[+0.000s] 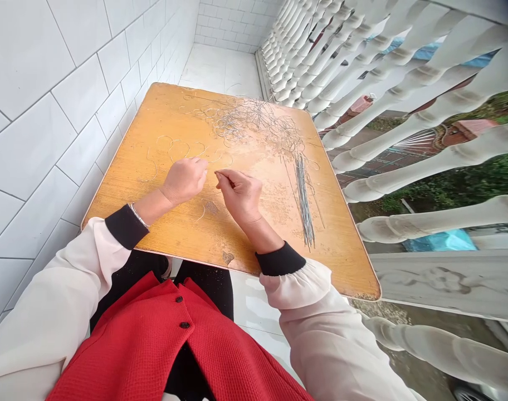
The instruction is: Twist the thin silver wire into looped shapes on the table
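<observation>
Right of fingers (230, 176), well apart: straight wire bundle (304, 203); beyond: tangled wires (229, 123).

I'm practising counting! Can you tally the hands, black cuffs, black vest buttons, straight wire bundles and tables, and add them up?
Left hand and right hand: 2
Black cuffs: 2
Black buttons: 2
Wire bundle: 1
Table: 1
Total: 8
</observation>
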The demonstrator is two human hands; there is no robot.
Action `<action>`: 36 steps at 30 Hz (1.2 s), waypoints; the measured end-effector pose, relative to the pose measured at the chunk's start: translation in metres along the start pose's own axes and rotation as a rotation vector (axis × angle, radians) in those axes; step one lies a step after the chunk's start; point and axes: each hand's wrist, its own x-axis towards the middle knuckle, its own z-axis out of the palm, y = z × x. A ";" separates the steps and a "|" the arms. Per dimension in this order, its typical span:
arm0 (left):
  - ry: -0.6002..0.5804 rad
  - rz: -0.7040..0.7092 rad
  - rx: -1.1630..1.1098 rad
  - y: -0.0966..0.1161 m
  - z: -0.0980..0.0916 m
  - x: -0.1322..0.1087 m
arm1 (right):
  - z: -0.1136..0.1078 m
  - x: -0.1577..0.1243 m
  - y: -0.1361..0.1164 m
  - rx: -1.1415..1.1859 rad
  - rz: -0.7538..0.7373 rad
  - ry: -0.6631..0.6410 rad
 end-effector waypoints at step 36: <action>-0.064 -0.575 -1.079 0.007 0.002 0.006 | 0.001 0.009 0.007 0.522 0.395 -0.146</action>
